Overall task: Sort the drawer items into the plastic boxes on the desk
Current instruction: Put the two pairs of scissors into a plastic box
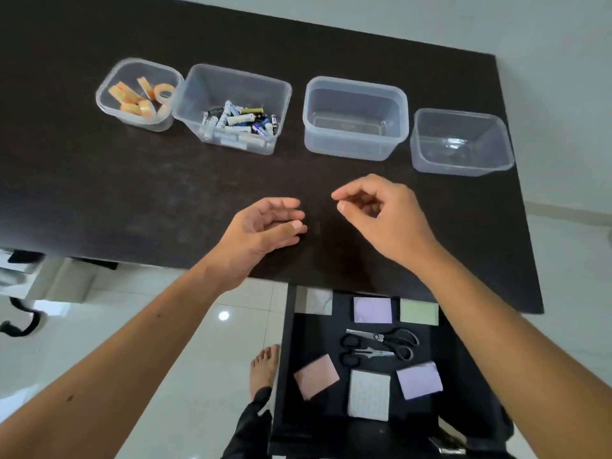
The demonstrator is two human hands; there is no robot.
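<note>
While both hands hover over the dark table (99, 193), nothing is held in either. The left hand (261, 231) is seen with its fingers (284, 203) loosely extended and relaxed, a narrow gap left between thumb and forefinger. The right hand (381, 217) is seen with its fingers lightly curled, thumb and forefinger tips close together as if pinching, yet no object can be made out between them.

The items still to be sorted lie in the open drawer (284, 359), below and behind both hands, toward the person's body and mostly under the right forearm. Two pairs of scissors (381, 344) are laid with their long axes roughly across the drawer, handles to the right on the upper pair. Around them are found coloured note pads (372, 309) and a white pad (369, 394).

On the table beyond the hands stand four plastic boxes: the tape box (139, 94) with rolls inside, the battery box (231, 107), and two empty boxes (354, 117) to the right.

The right hand is judged the nearer to the drawer, so a pull back and downward would be called for next; the empty boxes lie straight ahead of it for the drop.
</note>
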